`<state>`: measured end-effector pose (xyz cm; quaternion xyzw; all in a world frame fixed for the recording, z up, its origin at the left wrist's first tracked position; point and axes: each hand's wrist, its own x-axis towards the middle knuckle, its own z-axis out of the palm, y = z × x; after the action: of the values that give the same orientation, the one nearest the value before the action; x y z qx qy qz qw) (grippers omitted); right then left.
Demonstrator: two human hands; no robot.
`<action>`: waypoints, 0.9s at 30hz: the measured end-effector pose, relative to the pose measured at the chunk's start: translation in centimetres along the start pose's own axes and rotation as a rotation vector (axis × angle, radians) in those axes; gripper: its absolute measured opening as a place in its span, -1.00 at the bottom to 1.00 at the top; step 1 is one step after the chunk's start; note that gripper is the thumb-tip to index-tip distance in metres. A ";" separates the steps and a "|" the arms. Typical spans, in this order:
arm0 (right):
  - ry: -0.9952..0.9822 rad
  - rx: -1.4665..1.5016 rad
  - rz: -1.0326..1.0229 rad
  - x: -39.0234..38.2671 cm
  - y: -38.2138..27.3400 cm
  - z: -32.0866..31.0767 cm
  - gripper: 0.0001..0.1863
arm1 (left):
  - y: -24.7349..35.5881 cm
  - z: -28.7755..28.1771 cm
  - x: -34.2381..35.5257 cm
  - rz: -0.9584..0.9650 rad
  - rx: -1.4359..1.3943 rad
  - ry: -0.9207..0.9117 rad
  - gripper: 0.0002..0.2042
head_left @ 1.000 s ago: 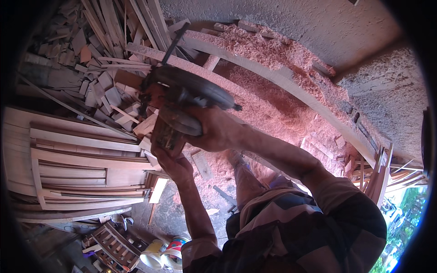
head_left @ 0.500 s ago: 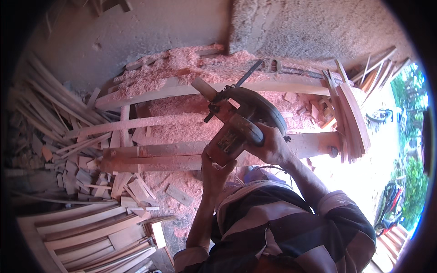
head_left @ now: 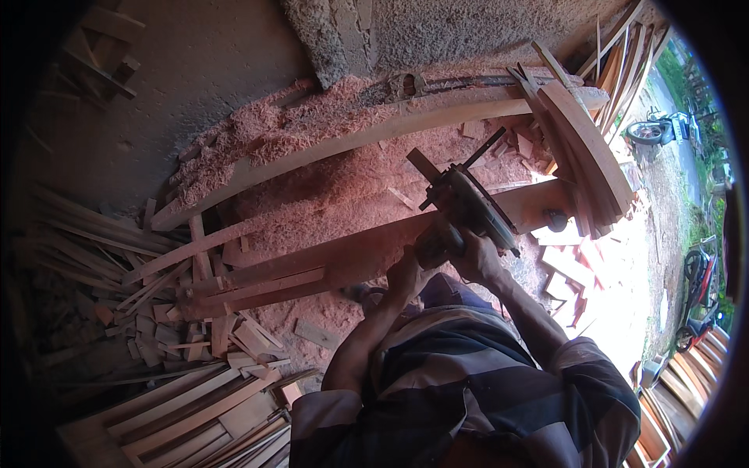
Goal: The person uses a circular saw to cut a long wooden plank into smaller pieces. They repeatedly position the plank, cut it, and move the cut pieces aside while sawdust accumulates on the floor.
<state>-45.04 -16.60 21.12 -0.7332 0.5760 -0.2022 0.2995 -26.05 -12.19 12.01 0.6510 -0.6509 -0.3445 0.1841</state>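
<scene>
A dark, dusty circular saw [head_left: 466, 204] is gripped in both my hands, with its guard on the right side and a guide bar sticking out at its far end. My right hand [head_left: 477, 261] is wrapped round the handle. Behind it, my left hand [head_left: 404, 273] holds the motor end, its fingers partly hidden. Under and around the saw runs a wide plank [head_left: 367, 253] across the near side of the wooden frame. I cannot tell whether the saw touches it.
Pink sawdust [head_left: 312, 179] lies between the near plank and a far beam [head_left: 359, 132]. Curved boards [head_left: 589, 152] lean at the right end. Offcuts [head_left: 152, 335] heap at left, with stacked wooden panels [head_left: 179, 413] near the lower left. A motorbike [head_left: 698, 292] stands outside at right.
The circular saw has moved right in the picture and tilted with both hands on it, its top and guard now turned differently. The view has also turned, shifting the whole bench.
</scene>
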 end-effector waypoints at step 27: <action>-0.065 -0.003 0.042 -1.2 0.3 4.5 -0.31 | -29.9 -18.7 -6.4 -0.903 -0.676 1.437 -0.17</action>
<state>-42.69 -14.59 17.62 -0.7275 0.5816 -0.1712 0.3212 8.89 -7.31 5.82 0.8132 0.0726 -0.0678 0.5735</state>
